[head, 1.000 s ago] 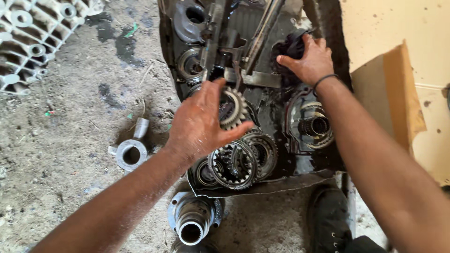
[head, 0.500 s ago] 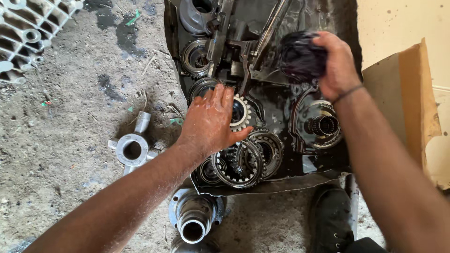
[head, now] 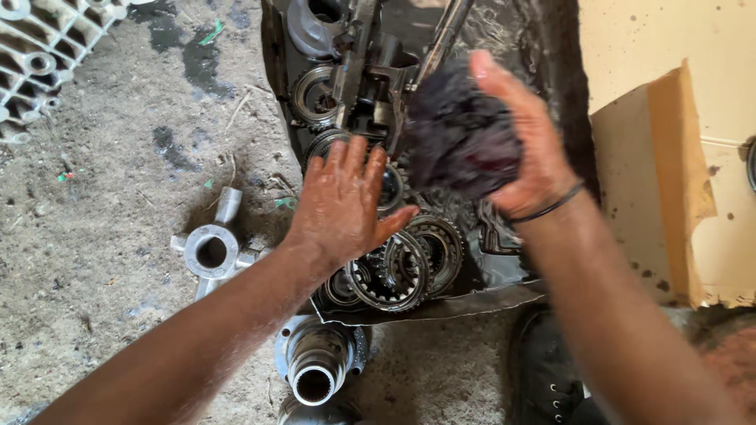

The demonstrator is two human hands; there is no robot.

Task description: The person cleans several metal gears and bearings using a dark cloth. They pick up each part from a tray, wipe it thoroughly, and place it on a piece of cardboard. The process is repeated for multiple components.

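My left hand [head: 342,201] rests flat, fingers spread, on a stack of oily toothed gears [head: 405,264] lying on a black sheet [head: 551,71]. My right hand [head: 528,145], with a dark band at the wrist, grips a bunched, greasy dark rag [head: 457,138] and holds it above the gears. It looks motion-blurred. Behind the hands lie metal shafts and forks [head: 366,59] and a bearing ring [head: 313,96].
On the stained concrete floor [head: 94,181] sit a silver flanged hub [head: 211,250], a splined shaft flange [head: 315,366] and a ribbed aluminium casing [head: 39,39] at top left. Torn cardboard [head: 669,173] lies on the right. My black shoe [head: 543,378] is at the bottom.
My right hand picked up the dark rag from the upper parts and brought it toward me, over the gears. My left hand stayed on the gear stack.
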